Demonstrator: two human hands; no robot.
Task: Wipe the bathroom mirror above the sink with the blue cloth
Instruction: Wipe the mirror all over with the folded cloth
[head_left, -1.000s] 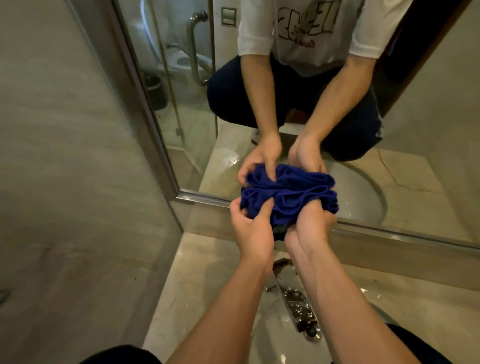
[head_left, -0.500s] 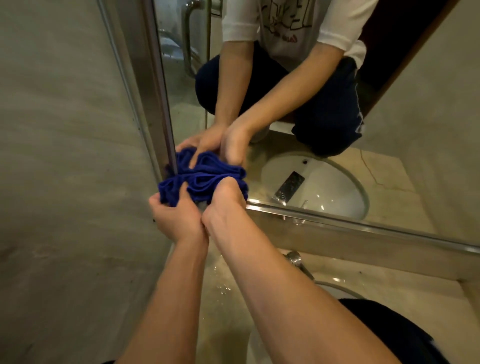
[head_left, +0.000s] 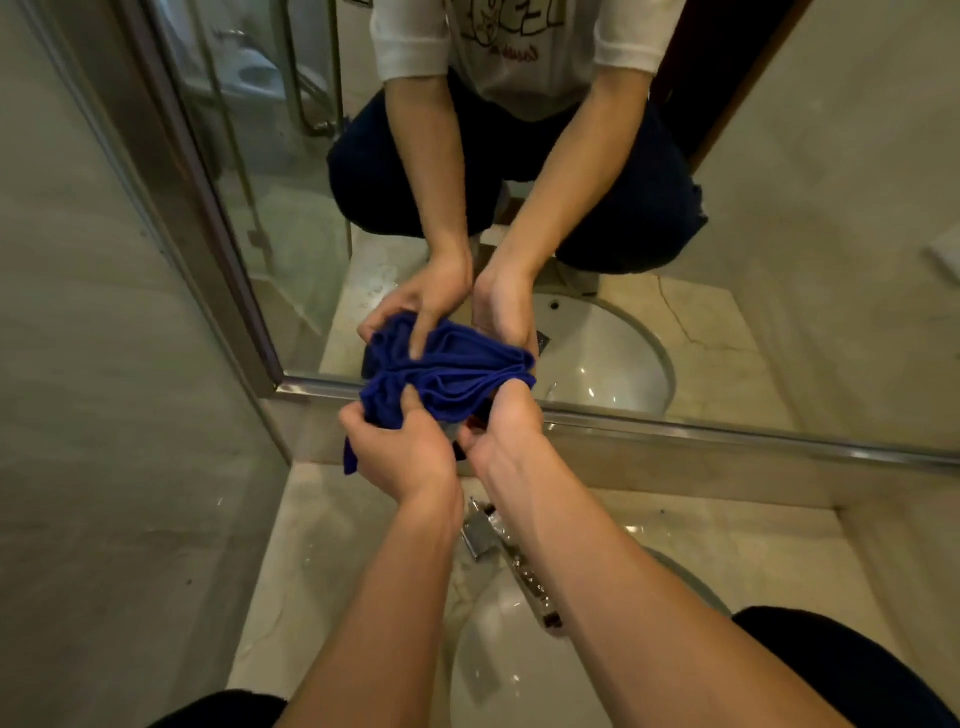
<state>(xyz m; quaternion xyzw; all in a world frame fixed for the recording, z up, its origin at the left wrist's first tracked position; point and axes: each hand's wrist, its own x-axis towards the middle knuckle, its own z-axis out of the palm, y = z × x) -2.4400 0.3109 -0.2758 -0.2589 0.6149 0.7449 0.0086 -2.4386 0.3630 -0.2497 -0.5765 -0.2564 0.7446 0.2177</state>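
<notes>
A bunched blue cloth (head_left: 415, 397) is held in both hands against the mirror's bottom edge, near its lower left corner. My left hand (head_left: 402, 449) grips the cloth's left side, with a corner hanging below it. My right hand (head_left: 501, 428) grips the right side. The mirror (head_left: 779, 234) fills the upper part of the view and reflects the cloth, both hands and my crouching body. Its steel frame (head_left: 675, 428) runs along the bottom and up the left side.
A white sink (head_left: 519, 660) lies below my arms in a marble counter (head_left: 322, 545), with a chrome tap (head_left: 480, 535) behind it. A tiled wall (head_left: 104, 415) stands close on the left. My dark-clothed knees show at the bottom corners.
Both hands with the cloth have shifted right along the mirror's bottom edge, away from the left frame corner. The cloth stays bunched in both hands.
</notes>
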